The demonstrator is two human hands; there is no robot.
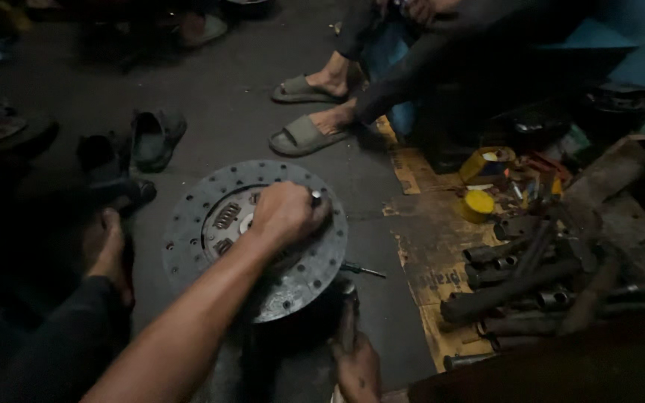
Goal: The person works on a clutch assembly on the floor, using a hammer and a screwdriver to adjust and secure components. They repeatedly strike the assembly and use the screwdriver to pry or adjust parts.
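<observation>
One round clutch disc [263, 246] lies flat on the floor [248, 97], face up, with bare concrete beyond its far edge. Left hand [287, 213] fists over its hub, grip clamped on a small metal piece [316, 198]. Right hand [356, 366] grips a hammer handle [347, 317] pointing away, near the disc's edge.

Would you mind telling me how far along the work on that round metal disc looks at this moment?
Done: the disc already lies flat on a dark round base on the floor. In hand: the left hand presses a small metal piece against the disc's face near its hub, while the right hand grips a tool at the lower edge. Left: many rim holes show open; how many need attention cannot be told.
</observation>
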